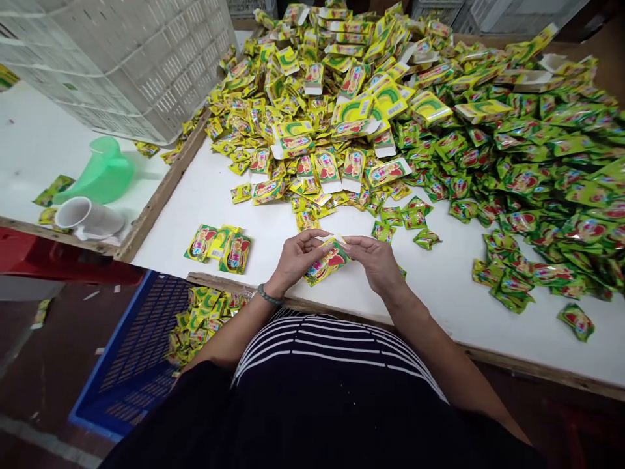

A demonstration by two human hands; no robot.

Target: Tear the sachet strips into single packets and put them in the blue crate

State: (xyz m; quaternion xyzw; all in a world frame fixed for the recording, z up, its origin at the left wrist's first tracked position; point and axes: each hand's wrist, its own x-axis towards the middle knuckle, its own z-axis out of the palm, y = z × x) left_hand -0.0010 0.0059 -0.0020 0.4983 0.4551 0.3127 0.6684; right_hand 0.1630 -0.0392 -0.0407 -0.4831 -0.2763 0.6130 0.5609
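Both hands meet over the white table (273,228) near its front edge, at one small yellow-green box (326,266). My left hand (301,257) pinches the box from its left side, fingers closed at its upper edge. On the other side, my right hand (375,257) has thumb and finger closed on the white flap at the box's top. The box is tilted, its printed face up. Left of my hands lie three finished-looking packs (235,253) side by side. Beyond the hands are open yellow boxes (327,169) and loose yellow sachets (307,220).
Green sachets (527,179) are heaped at the right. A white crate (122,65) stands at the back left, near a green scoop (100,172) and a white cup (90,218). Below the table edge, a blue crate (122,352) holds yellow packs (208,319).
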